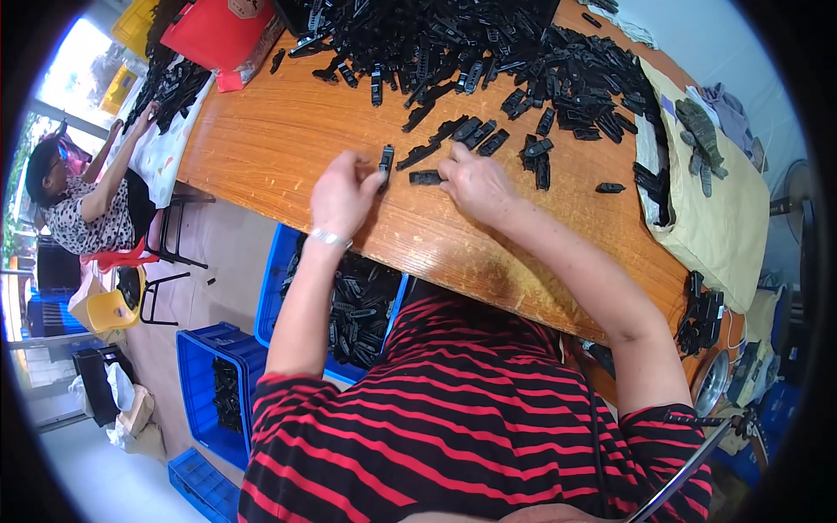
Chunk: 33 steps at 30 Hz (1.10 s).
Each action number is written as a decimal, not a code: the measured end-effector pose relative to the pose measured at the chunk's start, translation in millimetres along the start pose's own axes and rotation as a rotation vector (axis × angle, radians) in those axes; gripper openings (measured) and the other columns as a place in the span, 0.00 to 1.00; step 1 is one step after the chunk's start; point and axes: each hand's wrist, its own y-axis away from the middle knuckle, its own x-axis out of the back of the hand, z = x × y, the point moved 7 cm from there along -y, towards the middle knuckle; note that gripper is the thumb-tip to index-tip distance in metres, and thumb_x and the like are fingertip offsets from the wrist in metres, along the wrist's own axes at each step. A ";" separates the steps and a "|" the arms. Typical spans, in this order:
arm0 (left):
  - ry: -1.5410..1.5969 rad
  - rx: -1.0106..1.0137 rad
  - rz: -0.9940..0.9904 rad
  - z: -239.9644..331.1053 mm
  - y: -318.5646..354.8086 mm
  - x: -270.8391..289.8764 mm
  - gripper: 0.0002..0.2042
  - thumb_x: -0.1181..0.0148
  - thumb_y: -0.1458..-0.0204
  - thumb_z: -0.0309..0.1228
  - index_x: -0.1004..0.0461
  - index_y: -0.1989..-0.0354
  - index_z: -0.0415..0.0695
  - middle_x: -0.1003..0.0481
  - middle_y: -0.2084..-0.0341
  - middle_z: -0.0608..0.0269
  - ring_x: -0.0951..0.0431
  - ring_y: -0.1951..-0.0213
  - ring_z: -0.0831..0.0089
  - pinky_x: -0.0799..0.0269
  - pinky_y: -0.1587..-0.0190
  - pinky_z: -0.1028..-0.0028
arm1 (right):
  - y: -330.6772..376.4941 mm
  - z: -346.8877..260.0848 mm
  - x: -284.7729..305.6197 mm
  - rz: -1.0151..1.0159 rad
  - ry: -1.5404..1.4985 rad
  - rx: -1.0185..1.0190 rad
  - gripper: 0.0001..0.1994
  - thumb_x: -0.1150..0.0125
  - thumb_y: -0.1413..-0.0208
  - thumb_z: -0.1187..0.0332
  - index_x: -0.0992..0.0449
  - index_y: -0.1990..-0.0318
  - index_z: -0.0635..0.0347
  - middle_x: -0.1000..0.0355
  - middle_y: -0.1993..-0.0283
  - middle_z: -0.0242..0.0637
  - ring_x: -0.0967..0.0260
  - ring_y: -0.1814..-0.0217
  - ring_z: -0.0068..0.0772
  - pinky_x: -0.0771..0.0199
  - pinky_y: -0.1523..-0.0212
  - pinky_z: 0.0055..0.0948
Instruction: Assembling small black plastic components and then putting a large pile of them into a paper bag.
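Observation:
Small black plastic parts lie across the wooden table. My left hand point(340, 196), with a bracelet at the wrist, pinches one upright black plastic part point(386, 159) between thumb and fingers at the table's near side. To its right, my right hand point(479, 186) has its fingertips closed at the end of another black plastic part point(425, 177), which lies sideways; the fingers partly cover that end. Just beyond my hands is a loose cluster of similar parts point(475, 132). A single part point(610, 187) rests farther right.
A large heap of black parts point(418, 44) covers the table's far side. At the right edge stands a pale sack point(724, 218) with a glove on it. Blue crates point(270, 279) of parts stand below the near edge. Another person point(87, 192) works at a table on the left.

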 end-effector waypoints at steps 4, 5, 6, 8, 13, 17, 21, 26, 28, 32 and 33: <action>-0.151 -0.099 0.026 1.9 -17.4 -34.1 0.16 0.34 0.54 0.36 0.25 0.60 0.41 0.22 0.67 0.50 0.22 0.63 0.53 0.27 0.59 0.64 | 16.3 -21.8 -4.5 -0.148 -0.019 -0.026 0.08 0.37 0.51 0.67 0.28 0.70 0.61 0.34 0.68 0.43 0.29 0.71 0.47 0.27 0.70 0.41; -0.164 -0.119 0.033 2.3 -19.0 -34.0 0.15 0.34 0.53 0.34 0.25 0.60 0.41 0.22 0.68 0.51 0.21 0.65 0.56 0.27 0.60 0.64 | 21.8 -23.0 -3.2 -0.147 -0.019 -0.035 0.08 0.37 0.51 0.67 0.28 0.70 0.61 0.34 0.68 0.43 0.29 0.71 0.47 0.27 0.70 0.41; -0.179 -0.136 0.041 2.3 -19.4 -33.0 0.14 0.34 0.53 0.32 0.25 0.60 0.40 0.22 0.69 0.52 0.21 0.67 0.59 0.26 0.61 0.65 | 26.5 -27.6 1.7 -0.112 -0.065 -0.008 0.08 0.37 0.51 0.67 0.28 0.70 0.61 0.34 0.67 0.43 0.29 0.71 0.47 0.28 0.70 0.40; -0.003 -0.053 0.016 -3.1 -16.4 -25.3 0.12 0.35 0.52 0.29 0.25 0.61 0.39 0.23 0.71 0.55 0.21 0.69 0.63 0.26 0.63 0.67 | 29.8 -28.2 5.0 -0.076 -0.115 0.016 0.08 0.38 0.50 0.67 0.28 0.70 0.61 0.33 0.66 0.44 0.29 0.71 0.47 0.28 0.71 0.40; 1.403 0.343 -0.202 -4.2 3.1 -42.2 0.07 0.42 0.47 0.18 0.30 0.61 0.36 0.23 0.69 0.58 0.20 0.67 0.71 0.23 0.67 0.79 | 19.5 -13.4 9.6 -0.032 -0.903 -0.395 0.11 0.45 0.40 0.66 0.29 0.56 0.65 0.29 0.67 0.37 0.28 0.74 0.28 0.29 0.75 0.27; 1.485 0.344 -0.311 28.4 19.3 -43.4 0.09 0.42 0.47 0.18 0.32 0.59 0.36 0.23 0.68 0.56 0.20 0.64 0.70 0.22 0.62 0.79 | 23.4 -8.4 -4.3 -0.117 -1.382 -0.621 0.13 0.48 0.37 0.67 0.30 0.50 0.64 0.28 0.69 0.34 0.29 0.77 0.19 0.29 0.78 0.16; 1.200 0.299 -0.330 18.7 36.6 -46.0 0.10 0.38 0.49 0.19 0.31 0.61 0.38 0.24 0.70 0.61 0.23 0.68 0.78 0.26 0.66 0.82 | 30.9 -2.1 2.6 -0.184 -1.438 -0.633 0.13 0.48 0.37 0.67 0.30 0.51 0.65 0.28 0.70 0.33 0.28 0.76 0.20 0.26 0.76 0.16; 0.945 0.293 -0.403 20.3 61.2 -44.4 0.12 0.37 0.53 0.16 0.31 0.61 0.38 0.25 0.72 0.66 0.26 0.72 0.83 0.29 0.68 0.83 | 37.3 4.1 -8.4 -0.257 -1.328 -0.614 0.10 0.43 0.40 0.68 0.27 0.56 0.65 0.27 0.73 0.33 0.29 0.78 0.19 0.27 0.78 0.17; 1.015 0.324 -0.397 25.2 68.9 -38.5 0.12 0.37 0.53 0.16 0.31 0.60 0.38 0.25 0.71 0.66 0.27 0.73 0.83 0.30 0.70 0.84 | 37.2 2.0 -10.9 -0.303 -1.280 -0.569 0.08 0.42 0.41 0.69 0.27 0.60 0.66 0.28 0.75 0.33 0.29 0.79 0.19 0.28 0.80 0.17; 1.005 0.450 -0.318 1.7 76.2 -42.3 0.08 0.37 0.49 0.24 0.28 0.63 0.39 0.24 0.76 0.67 0.28 0.77 0.84 0.32 0.75 0.85 | 32.0 2.8 -19.3 -0.321 -1.242 -0.572 0.08 0.42 0.42 0.69 0.27 0.62 0.66 0.28 0.76 0.32 0.30 0.79 0.19 0.29 0.81 0.18; 0.975 0.512 -0.260 -5.7 76.8 -42.6 0.06 0.38 0.48 0.25 0.28 0.65 0.38 0.24 0.78 0.67 0.28 0.80 0.84 0.34 0.78 0.85 | 30.7 3.1 -24.3 -0.339 -1.224 -0.572 0.08 0.41 0.42 0.69 0.27 0.63 0.66 0.28 0.76 0.32 0.30 0.80 0.19 0.29 0.81 0.18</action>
